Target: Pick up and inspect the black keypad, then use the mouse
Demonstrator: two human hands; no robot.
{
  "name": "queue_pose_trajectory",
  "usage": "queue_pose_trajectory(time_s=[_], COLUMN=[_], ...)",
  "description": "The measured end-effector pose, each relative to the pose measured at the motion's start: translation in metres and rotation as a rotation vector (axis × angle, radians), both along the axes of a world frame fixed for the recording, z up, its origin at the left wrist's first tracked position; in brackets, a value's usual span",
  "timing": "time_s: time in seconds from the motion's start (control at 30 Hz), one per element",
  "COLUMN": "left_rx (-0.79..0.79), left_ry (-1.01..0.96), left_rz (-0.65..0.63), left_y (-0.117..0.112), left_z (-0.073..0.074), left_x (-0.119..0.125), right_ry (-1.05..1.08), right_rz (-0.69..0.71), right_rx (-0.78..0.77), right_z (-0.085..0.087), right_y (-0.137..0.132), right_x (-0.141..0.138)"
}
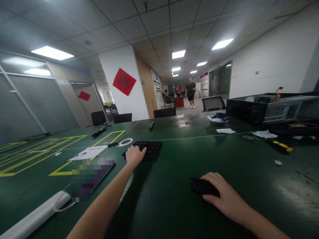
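My left hand [134,155] lies on a black keyboard [152,150] with a grid of squarish keys, its thumb stretched out to the right and its fingers resting over the left part. To the right, my right hand [220,191] is wrapped round a black computer mouse [203,186] on the green table [171,189]. The mouse's front sticks out past my fingers; its rear is under the palm. A white roll of tape [126,142] lies just beyond the keyboard's left end.
Left of my forearm are a dark flat packet [96,181], partly pixelated, a white paper [88,153] and a white power strip [37,212]. At right are a yellow-black tool [279,145], a bowl [217,121] and an open computer case [269,109]. A person [190,91] stands far back.
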State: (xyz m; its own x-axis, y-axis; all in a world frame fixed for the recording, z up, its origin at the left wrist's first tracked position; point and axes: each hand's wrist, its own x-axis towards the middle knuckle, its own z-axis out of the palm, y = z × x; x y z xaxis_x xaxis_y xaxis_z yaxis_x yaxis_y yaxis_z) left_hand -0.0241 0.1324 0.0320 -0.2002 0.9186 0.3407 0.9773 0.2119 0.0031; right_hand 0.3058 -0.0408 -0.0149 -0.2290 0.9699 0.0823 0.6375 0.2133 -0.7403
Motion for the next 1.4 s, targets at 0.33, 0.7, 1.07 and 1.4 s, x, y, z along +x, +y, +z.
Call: queue_pose_trajectory(time_s=[0.33,0.7,1.07,1.4], left_rx=[-0.146,-0.186,-0.292,-0.299], left_ry=[0.009,0.043,-0.049,-0.081], left_rz=[-0.391,-0.744,-0.812,-0.814], left_y=[-0.107,-0.166,-0.177,-0.185], left_z=[-0.045,-0.031,-0.037,-0.035], left_x=[-0.004,0.032,0.040,0.043], right_ry=[-0.007,0.014,-0.484,-0.882], right_rz=[0.011,0.005,-0.540,-0.781], right_rx=[-0.005,0.033,0.220,0.289], right_z=[0.001,0.006,0.017,-0.017], right_y=[-0.001,-0.006,0.006,-0.028], right_x=[0.001,-0.001,0.113,0.169])
